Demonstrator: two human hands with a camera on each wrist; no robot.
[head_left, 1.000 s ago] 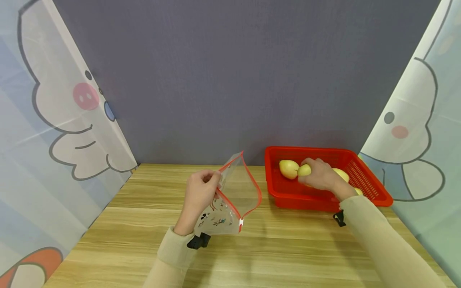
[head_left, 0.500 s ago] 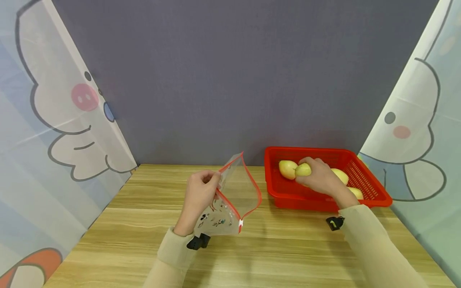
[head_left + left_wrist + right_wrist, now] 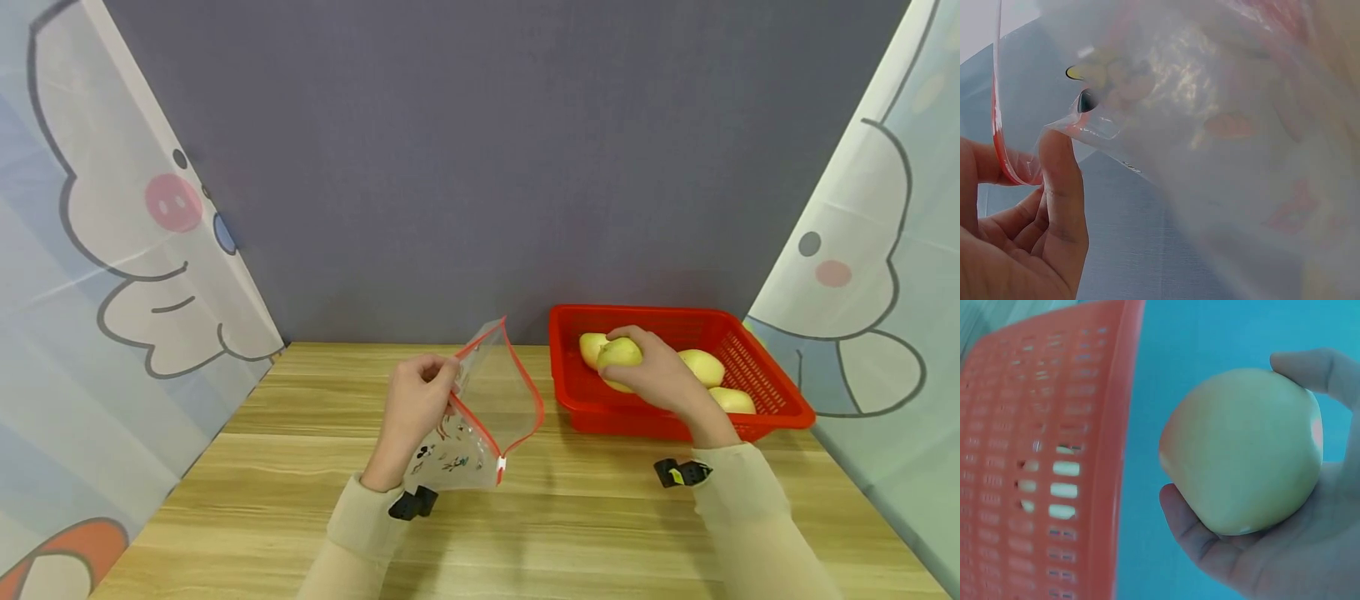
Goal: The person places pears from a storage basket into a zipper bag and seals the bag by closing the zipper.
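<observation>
A clear zip bag (image 3: 459, 457) with red zip strips, a white slider (image 3: 502, 463) and cartoon prints hangs from my left hand (image 3: 417, 402). Thumb and fingers pinch its edge, and its mouth gapes toward the right. In the left wrist view the cloudy film of the bag (image 3: 1222, 169) fills much of the picture beside the pinching hand (image 3: 1054, 212). My right hand (image 3: 660, 375) grips a yellow-green pear (image 3: 621, 353) over the red basket (image 3: 630, 422). The right wrist view has thumb and fingers curled round the pear (image 3: 1241, 450), above the basket rim (image 3: 1116, 450).
More pears (image 3: 702, 367) lie in the basket, one of them partly behind the held pear. The basket stands at the back right of the wooden table (image 3: 300, 517), near a grey back panel (image 3: 480, 167). Cartoon-printed curtains (image 3: 127, 250) flank both sides.
My right hand has moved slightly left with the pear, which now shows more fully and covers part of the pear behind it. The left hand and bag have stayed put.
</observation>
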